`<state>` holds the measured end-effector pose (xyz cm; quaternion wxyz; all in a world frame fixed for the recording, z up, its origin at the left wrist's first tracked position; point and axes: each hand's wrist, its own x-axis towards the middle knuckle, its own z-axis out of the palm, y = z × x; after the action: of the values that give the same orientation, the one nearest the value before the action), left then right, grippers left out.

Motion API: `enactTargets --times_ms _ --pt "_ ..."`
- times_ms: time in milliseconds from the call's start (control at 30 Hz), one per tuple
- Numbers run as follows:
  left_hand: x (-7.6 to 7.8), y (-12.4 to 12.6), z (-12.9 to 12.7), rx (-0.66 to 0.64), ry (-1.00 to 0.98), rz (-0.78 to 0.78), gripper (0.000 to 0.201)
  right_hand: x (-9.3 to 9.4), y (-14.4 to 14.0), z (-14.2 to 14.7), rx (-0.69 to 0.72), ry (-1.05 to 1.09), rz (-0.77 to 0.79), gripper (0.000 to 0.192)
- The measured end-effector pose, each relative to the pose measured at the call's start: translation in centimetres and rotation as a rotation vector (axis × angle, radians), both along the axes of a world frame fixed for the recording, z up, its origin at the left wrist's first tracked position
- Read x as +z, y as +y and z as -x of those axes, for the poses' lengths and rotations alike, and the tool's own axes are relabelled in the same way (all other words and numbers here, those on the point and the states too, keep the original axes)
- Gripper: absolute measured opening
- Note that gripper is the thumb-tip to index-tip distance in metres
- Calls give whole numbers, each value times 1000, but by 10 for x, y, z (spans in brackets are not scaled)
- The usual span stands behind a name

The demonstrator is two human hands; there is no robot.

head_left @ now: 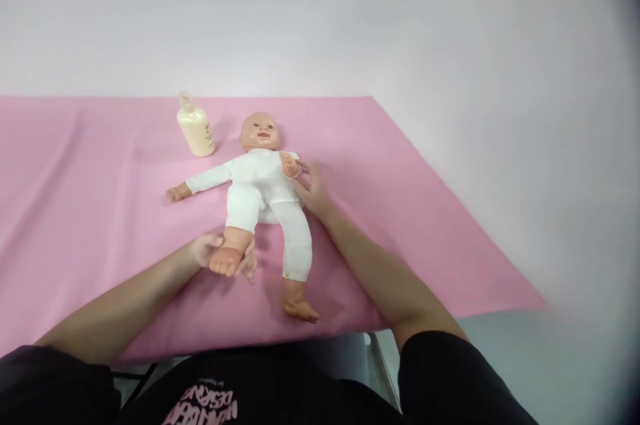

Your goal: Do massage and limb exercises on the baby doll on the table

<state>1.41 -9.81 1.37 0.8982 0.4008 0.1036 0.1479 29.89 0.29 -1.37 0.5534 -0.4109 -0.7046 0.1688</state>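
Observation:
A baby doll [267, 175] with a white cloth body lies on its back, head away from me. My left hand [205, 250] is wrapped round the lower part of one leg, just above the foot [227, 260], and holds that leg raised toward me. At the doll's other side my right hand [314, 192] grips the forearm near the doll's small hand [289, 164], which is bent up over the chest. The other leg [299, 245] lies stretched toward the near edge. The doll's other arm [210, 177] reaches out to the left.
A pump bottle [196, 128] of pale yellow liquid stands left of the doll's head. Pink cloth [100, 212] covers the table, whose near edge is close to my body. A plain white wall [250, 18] rises behind.

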Motion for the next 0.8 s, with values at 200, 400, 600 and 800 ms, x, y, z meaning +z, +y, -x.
enactTargets --times_ms 200,400,600,800 --pt "-1 8 3 -540 -45 -127 52 -16 21 -7 -84 350 69 52" --pt "19 7 -1 -621 206 -384 45 -29 37 -25 -156 631 271 49" --pt "23 0 -2 -538 267 -470 40 -45 52 -38 -140 757 398 44" --pt "17 1 -1 -559 141 -219 45 -34 41 -31 -181 752 354 53"
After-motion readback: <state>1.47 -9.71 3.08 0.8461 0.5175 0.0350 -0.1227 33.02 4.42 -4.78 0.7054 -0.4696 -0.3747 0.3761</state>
